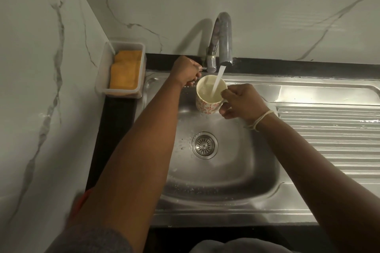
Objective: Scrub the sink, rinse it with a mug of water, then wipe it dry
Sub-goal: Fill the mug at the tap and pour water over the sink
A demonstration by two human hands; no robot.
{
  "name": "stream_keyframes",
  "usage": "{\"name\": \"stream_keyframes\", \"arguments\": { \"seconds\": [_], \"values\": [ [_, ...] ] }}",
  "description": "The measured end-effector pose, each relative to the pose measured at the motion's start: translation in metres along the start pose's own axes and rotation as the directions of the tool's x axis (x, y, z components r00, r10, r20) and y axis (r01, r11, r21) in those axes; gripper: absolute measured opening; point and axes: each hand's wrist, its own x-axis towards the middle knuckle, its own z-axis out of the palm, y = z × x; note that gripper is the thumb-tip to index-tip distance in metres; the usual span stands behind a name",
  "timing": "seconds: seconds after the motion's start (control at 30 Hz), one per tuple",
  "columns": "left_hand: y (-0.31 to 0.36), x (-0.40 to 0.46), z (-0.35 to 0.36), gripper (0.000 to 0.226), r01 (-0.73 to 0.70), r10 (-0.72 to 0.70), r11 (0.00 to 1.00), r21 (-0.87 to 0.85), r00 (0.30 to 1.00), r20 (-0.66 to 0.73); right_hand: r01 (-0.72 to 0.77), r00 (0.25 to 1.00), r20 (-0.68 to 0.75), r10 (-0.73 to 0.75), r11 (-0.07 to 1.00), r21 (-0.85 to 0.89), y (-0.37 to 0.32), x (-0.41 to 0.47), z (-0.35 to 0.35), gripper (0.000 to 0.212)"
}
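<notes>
The steel sink has a round drain strainer in the middle of its basin, scattered droplets on the floor, and a ribbed draining board to its right. Above the basin's back edge, the right hand curls its fingers round the handle of a cream mug with a red flower pattern, held upright under the tap, whose stream falls into it. The left hand grips the tap's small lever.
</notes>
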Motion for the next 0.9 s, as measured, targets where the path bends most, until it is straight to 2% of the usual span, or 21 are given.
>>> {"name": "stream_keyframes", "arguments": {
  "seconds": [0.57, 0.9],
  "values": [
    [0.003, 0.002, -0.005, 0.012, 0.081, -0.075, 0.995, -0.065, 0.994, 0.077, -0.003, 1.0, 0.026, 0.004, 1.0, -0.02, 0.015, 0.012, -0.005, 0.029],
    [0.009, 0.001, -0.009, 0.01, 0.12, -0.113, 0.991, -0.065, 0.988, 0.102, -0.004, 0.993, 0.121, 0.004, 1.0, 0.004, 0.026, 0.019, 0.009, 0.027]
  ]
}}
